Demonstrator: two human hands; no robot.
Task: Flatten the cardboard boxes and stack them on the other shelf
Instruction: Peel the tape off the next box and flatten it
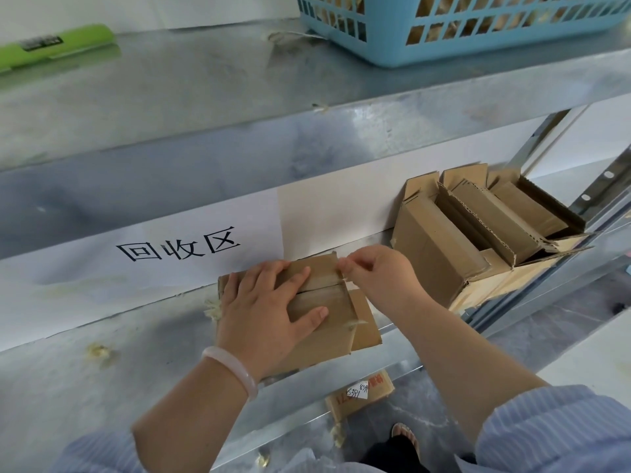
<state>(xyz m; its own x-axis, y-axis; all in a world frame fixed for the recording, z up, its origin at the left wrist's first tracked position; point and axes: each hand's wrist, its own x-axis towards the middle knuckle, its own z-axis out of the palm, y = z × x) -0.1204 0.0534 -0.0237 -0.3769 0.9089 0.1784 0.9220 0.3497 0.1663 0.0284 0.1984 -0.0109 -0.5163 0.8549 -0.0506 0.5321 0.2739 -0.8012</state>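
A small brown box (327,322) is lying near the shelf's (102,387) front edge; opened boxes (478,233) are leaning at its right end.

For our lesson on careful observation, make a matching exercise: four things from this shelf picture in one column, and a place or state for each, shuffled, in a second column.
Things:
1. blue basket
2. green object
3. left hand
4. stack of flattened boxes

Places or states:
A. pressed flat on the small box
B. top shelf, right
C. top shelf, far left
D. at the right end of the middle shelf

Pairs: 1-B, 2-C, 3-A, 4-D
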